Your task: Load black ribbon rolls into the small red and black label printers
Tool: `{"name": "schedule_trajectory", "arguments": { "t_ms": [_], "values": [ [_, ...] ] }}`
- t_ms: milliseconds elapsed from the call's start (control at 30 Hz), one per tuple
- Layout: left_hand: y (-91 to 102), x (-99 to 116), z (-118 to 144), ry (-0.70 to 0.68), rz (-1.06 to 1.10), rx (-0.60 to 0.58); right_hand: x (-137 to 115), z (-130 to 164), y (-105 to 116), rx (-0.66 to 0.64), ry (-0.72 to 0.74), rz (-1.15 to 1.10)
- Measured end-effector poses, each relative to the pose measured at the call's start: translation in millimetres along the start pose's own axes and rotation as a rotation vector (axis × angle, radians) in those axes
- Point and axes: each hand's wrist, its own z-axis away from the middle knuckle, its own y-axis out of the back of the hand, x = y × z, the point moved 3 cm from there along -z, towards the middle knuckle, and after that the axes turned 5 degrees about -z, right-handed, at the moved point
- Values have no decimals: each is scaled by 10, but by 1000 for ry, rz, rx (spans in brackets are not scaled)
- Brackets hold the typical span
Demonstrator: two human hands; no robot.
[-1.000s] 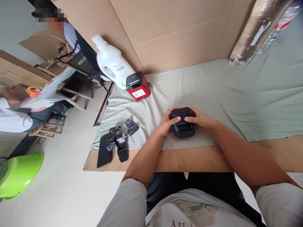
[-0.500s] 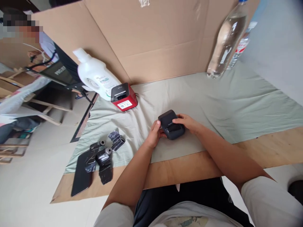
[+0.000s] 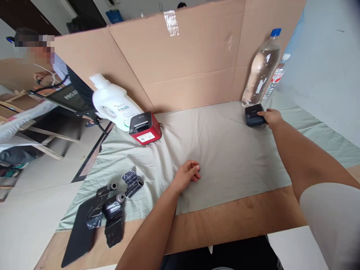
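At the back right of the cloth, my right hand [image 3: 272,117] grips a small black portable printer [image 3: 254,115] by its right side, thumb on top. The printer is just in front of the large clear bottle [image 3: 260,75]; whether the two touch I cannot tell. My left hand [image 3: 188,174] rests on the grey-green cloth [image 3: 216,150] near the middle, empty, with its fingers loosely curled and apart. A red and black receipt printer [image 3: 145,128] stands at the back left.
Behind the red printer is a white jug [image 3: 118,101]. A smaller labelled bottle [image 3: 275,80] stands by the large one. Several small black rolls with loose film [image 3: 114,210] and a black tablet-like slab [image 3: 80,232] lie front left. A cardboard panel [image 3: 191,67] borders the back; a person [image 3: 60,63] is beyond it.
My right hand has carried the black printer from the middle to the back right, beside the large bottle. My left hand has let go of it and stays near the middle. The view has tilted upward.
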Motion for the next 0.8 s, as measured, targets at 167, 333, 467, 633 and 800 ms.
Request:
{"name": "schedule_trajectory", "arguments": {
  "t_ms": [167,333,467,633,800],
  "values": [
    [3,7,-5,-8,7,-1,-1,49,83,43,37,230],
    [-26,7,-8,-3,17,5,-207,570,-283,-63,287,344],
    [-79,3,15,0,3,19,-337,1429,-806,-338,479,302],
    [146,272,-75,37,-305,2,-279,2595,-1300,-784,651,87],
    [1113,1037,-350,-99,-922,799,-172,2932,-1455,-599,826,39]
  ]
}}
